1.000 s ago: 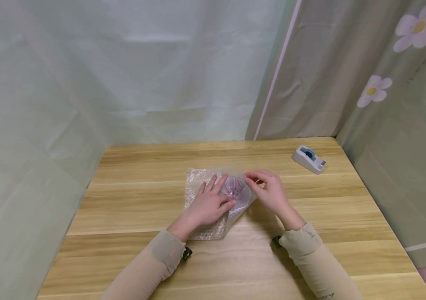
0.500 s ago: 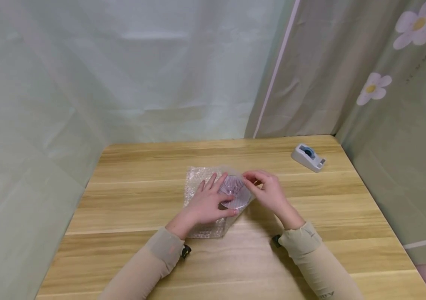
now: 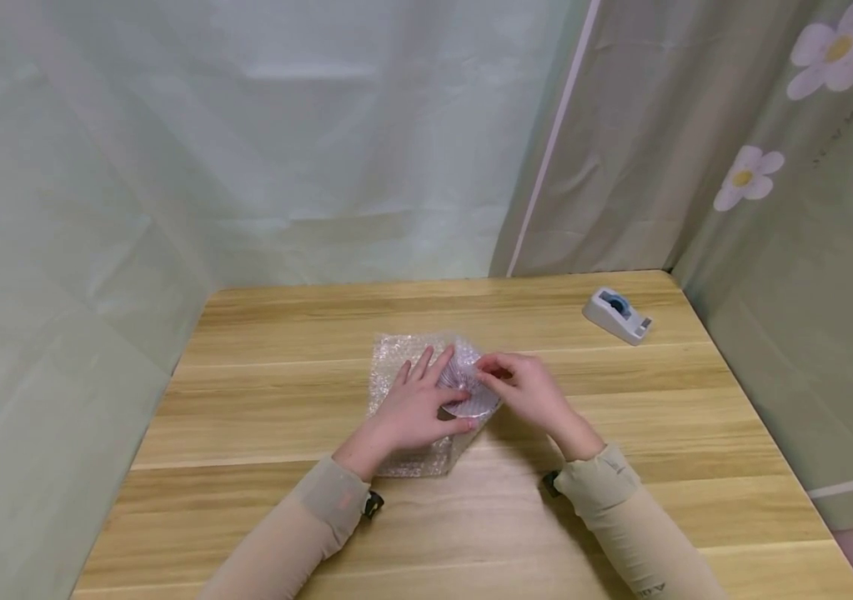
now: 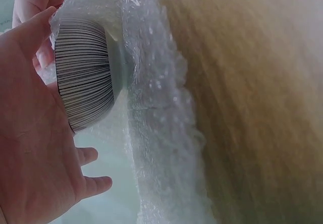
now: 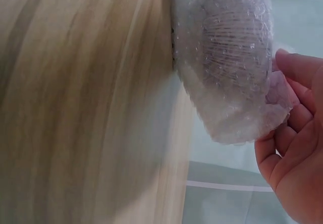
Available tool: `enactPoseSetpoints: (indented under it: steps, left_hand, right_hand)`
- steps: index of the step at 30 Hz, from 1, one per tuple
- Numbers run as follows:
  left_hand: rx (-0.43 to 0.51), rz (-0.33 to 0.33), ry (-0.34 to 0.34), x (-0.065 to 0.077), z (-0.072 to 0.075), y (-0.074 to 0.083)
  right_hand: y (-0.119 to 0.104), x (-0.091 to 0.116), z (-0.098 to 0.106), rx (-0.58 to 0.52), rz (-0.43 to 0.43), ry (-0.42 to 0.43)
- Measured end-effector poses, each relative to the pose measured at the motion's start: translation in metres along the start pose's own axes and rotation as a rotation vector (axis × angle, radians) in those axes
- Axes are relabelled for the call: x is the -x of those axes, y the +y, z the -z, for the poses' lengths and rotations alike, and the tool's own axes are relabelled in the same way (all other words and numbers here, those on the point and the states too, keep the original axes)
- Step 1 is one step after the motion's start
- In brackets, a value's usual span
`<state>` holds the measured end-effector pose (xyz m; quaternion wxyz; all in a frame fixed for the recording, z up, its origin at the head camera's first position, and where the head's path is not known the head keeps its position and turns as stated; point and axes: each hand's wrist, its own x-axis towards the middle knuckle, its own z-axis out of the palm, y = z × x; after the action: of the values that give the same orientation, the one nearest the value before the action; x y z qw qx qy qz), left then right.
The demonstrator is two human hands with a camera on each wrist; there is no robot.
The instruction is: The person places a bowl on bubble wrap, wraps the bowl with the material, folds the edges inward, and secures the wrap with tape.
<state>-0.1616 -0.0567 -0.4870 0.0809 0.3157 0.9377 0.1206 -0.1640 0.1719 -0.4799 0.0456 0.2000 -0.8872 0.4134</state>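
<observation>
A bowl with dark stripes [image 4: 85, 75] stands rim up on a sheet of bubble wrap [image 3: 390, 360], seen from the side in the left wrist view. My left hand [image 3: 411, 412] lies over the bowl with its fingers spread and mostly straight, the thumb side near its rim. My right hand [image 3: 534, 396] pinches a corner of the wrap between thumb and fingers, folded up over the bowl's right side. In the right wrist view the stripes show through the bubble wrap [image 5: 234, 47], near my right hand [image 5: 298, 128].
A pale grey tape dispenser [image 3: 616, 317] with a blue core stands at the back right of the wooden table [image 3: 268, 425]. Light curtains [image 3: 366, 167] hang behind the table and along both sides.
My right hand has drawn the wrap's corner inward to the left, over the bowl. The left hand's thumb has shifted slightly toward the bowl's near edge.
</observation>
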Motion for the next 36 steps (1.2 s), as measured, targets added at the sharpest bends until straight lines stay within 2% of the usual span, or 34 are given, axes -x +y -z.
enactPoseSetpoints:
  steps: [9,21,28,36]
  left_hand:
    - [0.015,0.004,0.012,0.0,-0.002,-0.001]
    - [0.08,-0.02,0.065,0.0,-0.007,-0.005]
    - [0.105,-0.02,0.077,0.001,-0.009,-0.005]
    - [0.116,-0.001,0.099,0.003,-0.012,-0.006]
  right_hand:
    - [-0.003,-0.002,-0.006,0.115,-0.029,-0.018]
    - [-0.006,-0.005,-0.014,0.262,0.028,-0.042]
    - [-0.008,-0.005,-0.015,0.328,0.068,-0.044]
    - [-0.01,-0.005,-0.015,0.39,0.077,-0.078]
